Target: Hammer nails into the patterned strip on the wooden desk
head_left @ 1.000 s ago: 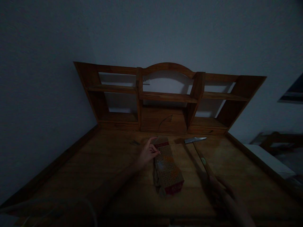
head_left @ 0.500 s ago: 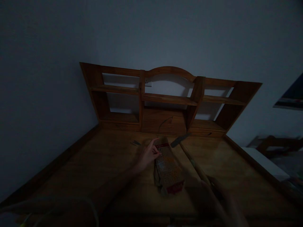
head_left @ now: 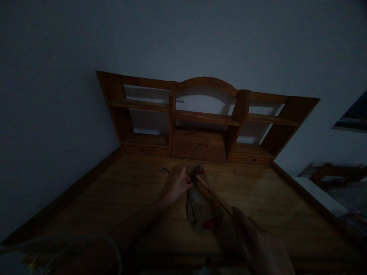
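A brick-like block (head_left: 205, 212) with red ends and a speckled top lies on the wooden desk, on some crumpled brown material (head_left: 190, 210). My right hand (head_left: 255, 236) is wrapped round the wooden handle of a hammer (head_left: 215, 195). The dark hammer head is over the block's far end, close beside my left fingers. My left hand (head_left: 181, 184) rests at the far left edge of the block, thumb and finger pinched together; what they hold is too small and dark to make out.
Small dark pieces (head_left: 164, 170) lie on the desk left of the block. A wooden shelf unit (head_left: 200, 116) stands along the back. A pale cable (head_left: 111, 244) curves at the lower left. Beyond the right edge is a white surface (head_left: 318, 194).
My right hand has swung the hammer left and down, bringing its head from the right of the block to over its far end. My left hand has barely moved.
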`<state>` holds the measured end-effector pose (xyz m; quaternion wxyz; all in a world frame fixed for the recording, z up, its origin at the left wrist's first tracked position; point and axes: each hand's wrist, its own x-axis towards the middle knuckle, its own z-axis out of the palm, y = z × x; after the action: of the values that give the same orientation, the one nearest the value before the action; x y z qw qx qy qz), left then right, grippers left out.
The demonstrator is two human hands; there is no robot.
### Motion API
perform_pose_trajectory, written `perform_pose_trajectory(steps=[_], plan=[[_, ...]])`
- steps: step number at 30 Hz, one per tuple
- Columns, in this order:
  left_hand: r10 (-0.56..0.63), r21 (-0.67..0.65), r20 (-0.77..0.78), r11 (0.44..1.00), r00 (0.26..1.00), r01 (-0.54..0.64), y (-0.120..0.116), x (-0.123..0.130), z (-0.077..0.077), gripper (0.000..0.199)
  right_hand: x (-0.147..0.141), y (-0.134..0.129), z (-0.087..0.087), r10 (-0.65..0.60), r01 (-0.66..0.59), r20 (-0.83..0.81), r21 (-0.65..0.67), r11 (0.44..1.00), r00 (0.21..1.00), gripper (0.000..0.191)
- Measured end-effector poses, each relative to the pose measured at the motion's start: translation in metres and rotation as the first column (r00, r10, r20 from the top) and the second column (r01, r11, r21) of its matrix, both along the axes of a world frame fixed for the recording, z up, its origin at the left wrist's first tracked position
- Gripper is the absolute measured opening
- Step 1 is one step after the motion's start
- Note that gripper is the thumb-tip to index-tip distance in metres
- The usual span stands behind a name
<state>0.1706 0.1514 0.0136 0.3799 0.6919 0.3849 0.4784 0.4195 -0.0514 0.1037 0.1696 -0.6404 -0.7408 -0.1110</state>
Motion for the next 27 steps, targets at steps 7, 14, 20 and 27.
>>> perform_pose_trajectory(steps=[7, 14, 20, 27], plan=[[-0.017, 0.017, 0.011, 1.0, 1.0, 0.017, 0.003, 0.003, -0.003, 0.081, 0.0, -0.002, -0.009, -0.066, 0.066, -0.014, -0.002, 0.998, 0.998, 0.047], [-0.012, 0.031, 0.011, 0.999, 1.0, 0.012, 0.004, 0.003, -0.006, 0.082, -0.008, -0.004, 0.002, -0.055, 0.056, -0.077, 0.001, 0.998, 0.995, 0.047], [-0.047, 0.032, 0.021, 0.998, 0.999, 0.047, 0.002, 0.0, 0.0, 0.079, -0.009, 0.0, 0.003, -0.048, 0.047, -0.094, -0.018, 0.999, 0.994, 0.044], [-0.051, 0.078, -0.049, 0.995, 0.998, 0.054, 0.005, -0.015, 0.016, 0.056, 0.0, 0.005, 0.01, -0.166, 0.157, -0.12, -0.082, 0.984, 0.979, 0.039]])
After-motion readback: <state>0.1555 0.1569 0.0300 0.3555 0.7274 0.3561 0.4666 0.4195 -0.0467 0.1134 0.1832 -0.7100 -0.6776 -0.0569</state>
